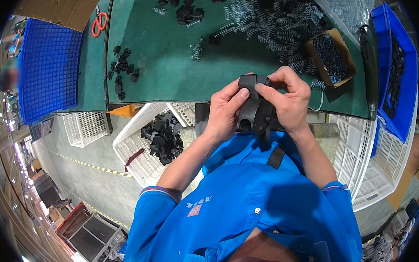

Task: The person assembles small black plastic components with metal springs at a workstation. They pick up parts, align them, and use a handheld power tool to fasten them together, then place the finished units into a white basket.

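Black plastic part (252, 109) is held up at the near edge of the green table (159, 78), in front of the blue shirt (245, 183). It is grasped from both sides: its left side is gripped by the thumb and fingers of the left hand (226, 106), its right side by those of the right hand (291, 102). On the table, beside a heap of coil springs (277, 25), a cardboard box (343, 83) is filled with small bluish metal pieces (328, 54). Black pieces (395, 79) are held in a blue bin (412, 58) at the right. Below the table edge, left of the hands, black parts (163, 137) are piled in a white crate (129, 132). Another blue bin (52, 69) is seen at the left, its contents impossible to tell.
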`<state>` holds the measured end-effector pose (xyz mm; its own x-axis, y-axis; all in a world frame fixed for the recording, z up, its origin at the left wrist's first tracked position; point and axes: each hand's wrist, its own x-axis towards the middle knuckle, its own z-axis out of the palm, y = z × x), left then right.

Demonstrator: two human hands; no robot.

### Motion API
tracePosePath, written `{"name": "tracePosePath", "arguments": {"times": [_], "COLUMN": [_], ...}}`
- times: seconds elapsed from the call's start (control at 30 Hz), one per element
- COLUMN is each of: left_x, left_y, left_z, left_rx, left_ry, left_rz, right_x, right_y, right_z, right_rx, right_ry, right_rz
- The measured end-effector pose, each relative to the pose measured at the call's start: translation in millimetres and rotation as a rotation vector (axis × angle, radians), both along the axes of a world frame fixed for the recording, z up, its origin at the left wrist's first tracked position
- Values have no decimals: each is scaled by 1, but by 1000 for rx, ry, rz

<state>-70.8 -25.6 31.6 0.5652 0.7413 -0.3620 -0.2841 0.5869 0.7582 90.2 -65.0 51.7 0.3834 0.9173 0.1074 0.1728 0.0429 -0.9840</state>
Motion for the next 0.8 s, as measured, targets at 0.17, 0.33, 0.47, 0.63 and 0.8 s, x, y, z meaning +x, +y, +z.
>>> {"name": "tracePosePath", "arguments": {"times": [0.17, 0.33, 0.47, 0.63, 0.8], "left_x": [-10, -15, -18, -16, -3], "left_y": [9, 13, 17, 23, 23], "left_z": [6, 7, 4, 15, 17], "left_rx": [1, -189, -109, 580, 1233], "left_ry": [39, -109, -56, 377, 639], "left_rz": [-87, -158, -133, -178, -287], "right_x": [8, 3, 1, 12, 12], "right_y": [-2, -7, -10, -15, -14], "right_z": [-5, 5, 8, -4, -41], "right_rx": [117, 31, 54, 29, 74], "right_ry": [-16, -38, -152, -334, -449], "right_rz": [148, 172, 147, 194, 210]}}
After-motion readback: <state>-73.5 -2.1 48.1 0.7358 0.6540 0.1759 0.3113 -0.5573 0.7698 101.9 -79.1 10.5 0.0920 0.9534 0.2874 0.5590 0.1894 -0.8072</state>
